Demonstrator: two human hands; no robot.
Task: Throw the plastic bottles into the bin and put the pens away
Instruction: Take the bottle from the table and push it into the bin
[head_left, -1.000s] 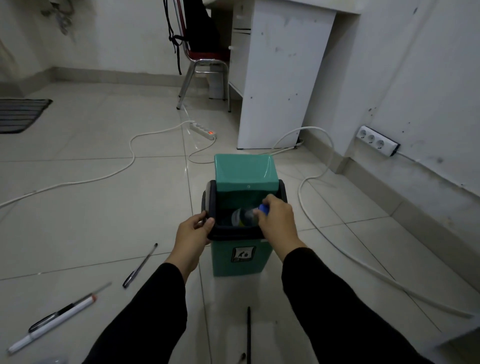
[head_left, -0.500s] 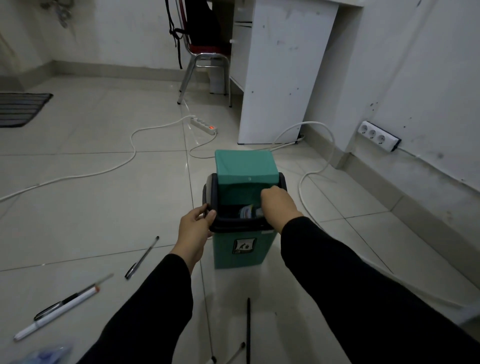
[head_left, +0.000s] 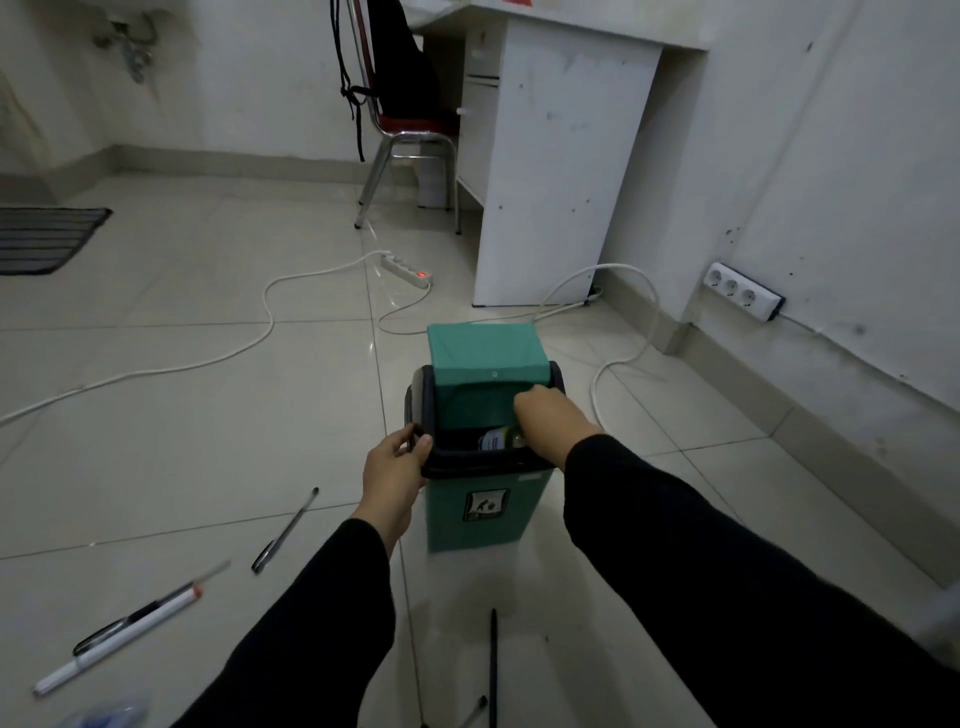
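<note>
A green bin (head_left: 485, 512) is standing on the tiled floor (head_left: 182, 415), its swing lid (head_left: 485, 353) tipped back so the mouth is gaping toward the camera. The left hand (head_left: 395, 467) is curling its fingers over the near left corner of the bin's dark rim (head_left: 452, 460), thumb on top, gripping it. The right hand (head_left: 550, 421) is reaching into the mouth from the right, knuckles up and fingers folded down inside; whether those fingers are clasping anything cannot be told, since they are hiding behind the back of the hand. A bottle (head_left: 498, 439) with a pale label is lying inside the bin, just under and touching the right hand's edge. Both arms are wearing black sleeves (head_left: 727, 597). Pens are lying scattered on the floor: a thin dark pen (head_left: 285, 530) left of the bin near the left wrist, a white marker (head_left: 119, 639) with a black pen (head_left: 111, 629) lying against it farther left, and a black pen (head_left: 493, 670) pointing straight at the camera below the bin. A blurred bluish object (head_left: 104, 714) is showing at the bottom left corner. Behind the bin, a white cable (head_left: 208, 358) is snaking to a power strip (head_left: 408, 270), beside a white table (head_left: 561, 171) and a chair (head_left: 410, 130).
</note>
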